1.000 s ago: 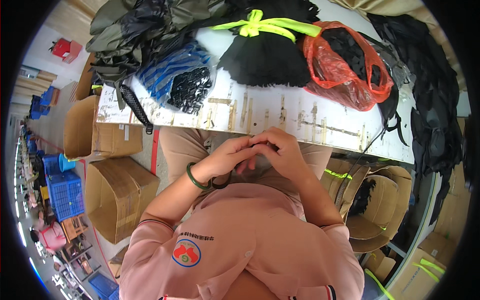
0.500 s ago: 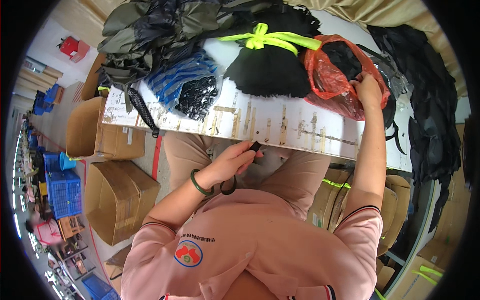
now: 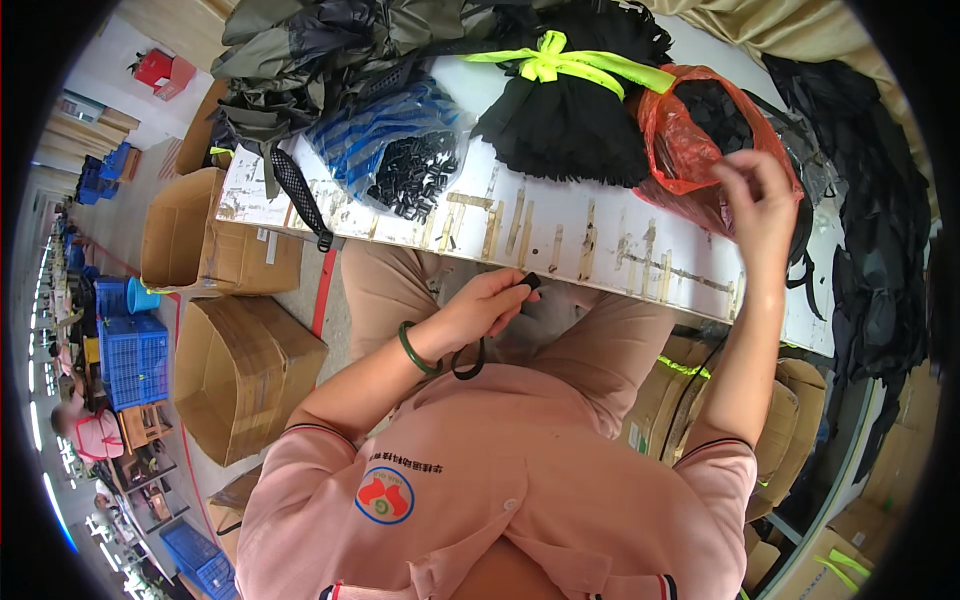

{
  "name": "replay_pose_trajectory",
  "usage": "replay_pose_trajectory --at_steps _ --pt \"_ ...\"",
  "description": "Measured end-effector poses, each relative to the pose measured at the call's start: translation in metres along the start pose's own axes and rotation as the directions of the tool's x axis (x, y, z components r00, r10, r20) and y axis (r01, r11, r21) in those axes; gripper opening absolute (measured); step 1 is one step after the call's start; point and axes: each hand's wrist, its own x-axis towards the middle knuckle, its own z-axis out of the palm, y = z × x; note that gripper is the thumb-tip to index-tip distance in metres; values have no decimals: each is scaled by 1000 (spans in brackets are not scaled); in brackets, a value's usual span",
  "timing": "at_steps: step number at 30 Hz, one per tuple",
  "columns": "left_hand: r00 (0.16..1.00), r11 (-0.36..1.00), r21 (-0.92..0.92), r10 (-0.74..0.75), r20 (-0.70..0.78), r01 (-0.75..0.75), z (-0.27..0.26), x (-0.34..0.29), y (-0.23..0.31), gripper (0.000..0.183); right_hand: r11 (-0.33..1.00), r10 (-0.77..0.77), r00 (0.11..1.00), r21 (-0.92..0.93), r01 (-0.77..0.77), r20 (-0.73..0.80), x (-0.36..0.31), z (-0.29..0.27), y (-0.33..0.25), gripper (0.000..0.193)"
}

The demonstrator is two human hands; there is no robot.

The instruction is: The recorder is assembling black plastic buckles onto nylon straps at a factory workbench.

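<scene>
Just in front of the table edge, my left hand (image 3: 490, 300) is closed on a black strap (image 3: 532, 283). The strap's end pokes out past my fingertips, and a loop of it hangs below near my wrist. Over the near side of a red plastic bag (image 3: 680, 140) is my right hand (image 3: 765, 200), its fingers bent and smeared by motion. Whether anything is between those fingers I cannot make out. Inside the bag lie black pieces (image 3: 715, 112). Left of it is a bundle of black strips (image 3: 555, 130), tied with a neon yellow band (image 3: 550, 62).
A clear and blue bag of small black plastic parts (image 3: 412, 175) sits on the white table (image 3: 510, 225). Dark backpacks (image 3: 290, 60) are piled at the far left. Cardboard boxes (image 3: 245, 375) stand on the floor at left. Black fabric (image 3: 880, 230) hangs at right.
My right hand has lifted out of the red bag's opening and drawn back toward me. My left hand keeps the strap, nearly in place. The whole view has shifted slightly.
</scene>
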Motion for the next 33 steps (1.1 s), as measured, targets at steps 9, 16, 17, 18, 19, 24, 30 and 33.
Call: replay_pose_trajectory --at_steps 9,16,17,18,19,24,30,33 --pt "988 989 -90 -122 -91 114 7 10 -14 22 957 -285 792 116 266 540 -124 97 -51 20" --pt "980 973 -142 -193 -51 184 5 5 -20 18 957 -287 801 118 266 526 -138 111 -50 24" --pt "980 972 -144 -194 -54 184 5 5 -21 18 952 -302 787 118 284 538 -140 112 -49 24" --pt "978 971 -139 -202 -49 193 4 5 -22 17 946 -315 773 119 301 550 -141 113 -48 24" --pt "977 970 -133 -210 -44 203 4 5 -22 16 946 -315 772 120 301 552 -143 115 -47 24" --pt "981 979 -80 -189 -42 186 2 5 -32 19 958 -273 737 245 148 619 -149 121 -42 29" --pt "996 993 108 -35 -81 44 0 9 -31 20 931 -149 810 356 -78 567 -157 127 -45 25" --pt "987 984 150 116 -111 -99 0 7 -22 19 858 -124 868 492 -150 480 -153 127 -48 23"
